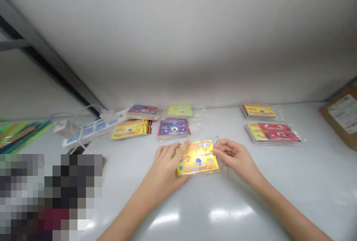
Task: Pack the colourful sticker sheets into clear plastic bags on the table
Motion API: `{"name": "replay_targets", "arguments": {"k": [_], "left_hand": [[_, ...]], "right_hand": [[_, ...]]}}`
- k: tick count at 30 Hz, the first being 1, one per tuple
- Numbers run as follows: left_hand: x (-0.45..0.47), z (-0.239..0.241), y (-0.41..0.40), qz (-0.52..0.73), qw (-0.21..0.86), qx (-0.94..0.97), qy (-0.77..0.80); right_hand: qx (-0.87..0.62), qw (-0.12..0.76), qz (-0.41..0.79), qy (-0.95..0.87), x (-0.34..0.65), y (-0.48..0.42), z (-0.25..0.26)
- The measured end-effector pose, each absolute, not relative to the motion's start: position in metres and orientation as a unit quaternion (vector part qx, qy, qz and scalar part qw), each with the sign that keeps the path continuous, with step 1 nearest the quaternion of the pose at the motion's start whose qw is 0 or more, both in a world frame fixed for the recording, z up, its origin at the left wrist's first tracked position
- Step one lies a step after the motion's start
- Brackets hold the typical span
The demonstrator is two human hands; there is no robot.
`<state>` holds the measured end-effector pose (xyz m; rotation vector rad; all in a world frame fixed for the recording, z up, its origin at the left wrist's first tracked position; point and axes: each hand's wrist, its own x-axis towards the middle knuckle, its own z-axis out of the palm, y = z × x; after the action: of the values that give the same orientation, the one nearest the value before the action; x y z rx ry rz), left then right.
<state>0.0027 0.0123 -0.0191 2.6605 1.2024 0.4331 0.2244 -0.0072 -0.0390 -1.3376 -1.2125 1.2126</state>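
Yellow card pack (198, 158), clear-wrapped: lies flat on the white table (195, 211), near centre, between both hands.
Left hand (164, 166): fingers closed on the pack's left edge, thumb on top.
Right hand (237, 157): fingertips pinching the right edge.
Handling: probably light, fairly stiff, with a slippery film; best gripped by opposite edges.
Beyond it: purple pack (173, 127), green pack (180, 111).
Far left: yellow stack (130, 128), power strip (92, 127).
Right: red-and-yellow pack (273, 132), cardboard box (341, 116).
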Motion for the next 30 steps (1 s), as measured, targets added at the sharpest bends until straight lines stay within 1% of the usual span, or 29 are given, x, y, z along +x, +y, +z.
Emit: {"name": "replay_targets", "arguments": {"k": [4,10,13,16,24,27,30], "left_hand": [[0.002,-0.020,0.012,0.151,0.099,0.900,0.397],[0.002,-0.020,0.011,0.153,0.113,0.900,0.392],[0.003,-0.018,0.011,0.151,0.113,0.901,0.392],[0.004,-0.018,0.011,0.152,0.112,0.899,0.394],[0.001,-0.023,0.011,0.169,0.117,0.895,0.396],[0.001,-0.020,0.011,0.168,0.120,0.894,0.397],[0.001,-0.017,0.011,0.167,0.119,0.893,0.400]], "right_hand": [[-0.534,0.437,0.477,-0.545,0.225,-0.008,-0.040],[-0.474,0.360,0.428,-0.680,0.226,-0.010,-0.038],[-0.454,0.353,0.409,-0.709,0.227,-0.010,-0.036],[-0.465,0.342,0.409,-0.707,0.227,-0.011,-0.035],[-0.496,0.368,0.423,-0.663,0.227,-0.012,-0.034],[-0.516,0.401,0.429,-0.623,0.229,-0.011,-0.029],[-0.543,0.456,0.413,-0.572,0.233,-0.009,-0.029]]}}
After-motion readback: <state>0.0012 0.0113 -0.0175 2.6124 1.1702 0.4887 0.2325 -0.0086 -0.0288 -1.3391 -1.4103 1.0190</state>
